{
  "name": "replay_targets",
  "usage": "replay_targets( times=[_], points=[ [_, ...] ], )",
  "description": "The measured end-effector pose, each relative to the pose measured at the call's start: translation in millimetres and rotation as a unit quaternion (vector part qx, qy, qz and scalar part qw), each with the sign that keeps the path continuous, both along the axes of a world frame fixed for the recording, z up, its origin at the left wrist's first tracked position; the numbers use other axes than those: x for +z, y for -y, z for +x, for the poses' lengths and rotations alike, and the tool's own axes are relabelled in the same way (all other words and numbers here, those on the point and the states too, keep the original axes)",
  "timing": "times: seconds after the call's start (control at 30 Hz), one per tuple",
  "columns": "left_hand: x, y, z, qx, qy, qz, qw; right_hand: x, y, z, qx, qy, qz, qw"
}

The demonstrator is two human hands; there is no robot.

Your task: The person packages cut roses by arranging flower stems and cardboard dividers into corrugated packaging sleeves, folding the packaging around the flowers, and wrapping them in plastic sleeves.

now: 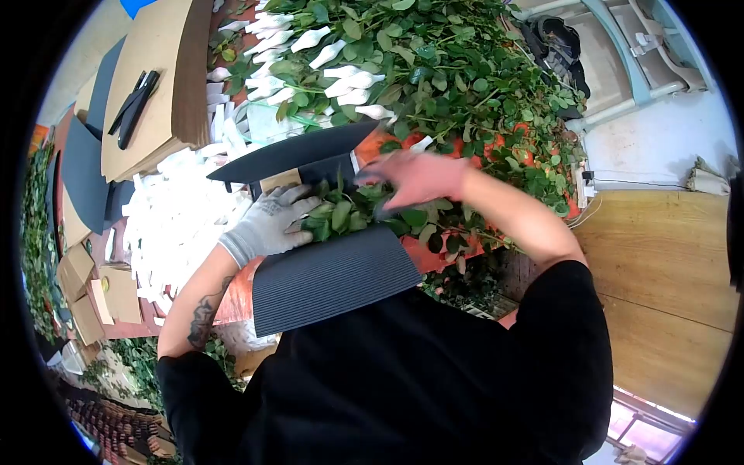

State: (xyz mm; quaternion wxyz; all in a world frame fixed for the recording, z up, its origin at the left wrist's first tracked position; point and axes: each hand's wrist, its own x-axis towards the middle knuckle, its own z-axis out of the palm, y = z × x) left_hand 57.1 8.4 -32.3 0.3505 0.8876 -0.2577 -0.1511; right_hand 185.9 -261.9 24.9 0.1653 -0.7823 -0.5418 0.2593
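My left hand (277,220), in a grey-white glove, rests with fingers spread at the left side of a bunch of leafy green stems (341,211). The stems lie across dark corrugated sheeting, with one ribbed flap (333,279) toward my body and a dark curved flap (298,153) standing at the far side. A piece of brown cardboard (280,180) shows just beyond my left fingers. My right hand (415,178), in a pinkish-red glove, is blurred above the right end of the bunch; its fingers are smeared by motion.
Many leafy stems (465,70) with white-wrapped heads (353,81) cover the table's far side. White strips (182,221) are heaped at the left. A cardboard stack (151,85) carries a black tool (138,105). A folding chair (620,54) stands at the upper right.
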Motion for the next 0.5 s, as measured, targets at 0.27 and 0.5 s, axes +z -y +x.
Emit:
replay_targets(
  times=[0.27,0.5],
  points=[
    [9.8,13.7,2.2,0.063,0.016,0.15,0.986,-71.0,80.6,94.0,0.045,0.368,-0.311,0.875],
    [-5.7,-6.7,-28.1,0.147,0.034,0.087,0.985,1.6,103.9,115.8,-0.221,0.353,-0.147,0.897]
  ],
)
